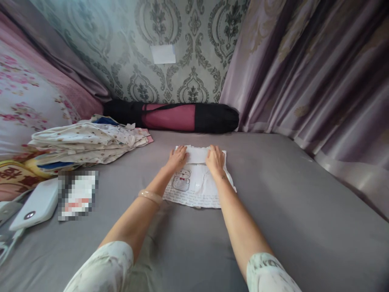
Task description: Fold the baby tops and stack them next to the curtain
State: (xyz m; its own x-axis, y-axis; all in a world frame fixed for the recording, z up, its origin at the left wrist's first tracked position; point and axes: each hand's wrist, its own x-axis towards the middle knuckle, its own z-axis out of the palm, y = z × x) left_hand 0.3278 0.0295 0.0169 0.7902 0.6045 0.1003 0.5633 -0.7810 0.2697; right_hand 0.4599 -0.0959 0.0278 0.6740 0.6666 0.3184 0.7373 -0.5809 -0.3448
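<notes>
A small white baby shirt [209, 194] lies on the grey sheet in front of me, printed with a bear and lines of writing. A button shows near its middle. Its far part is folded over into a flat white band [197, 155]. At the left end of that band rests my left hand [178, 158], palm down, with fingers stretched toward the far edge. My right hand [215, 159] presses on the right end, its fingers spread and slightly bent on the cloth. The fingertips' undersides are hidden. A pale bangle [150, 197] circles my left forearm.
Heaped clothes [88, 140] lie at the left. Nearer are a white power bank [38, 205] with cables and a blurred-out item [78, 195]. A black and maroon roll bag [170, 117] lies along the wall, beside a purple curtain [291, 69] at the right.
</notes>
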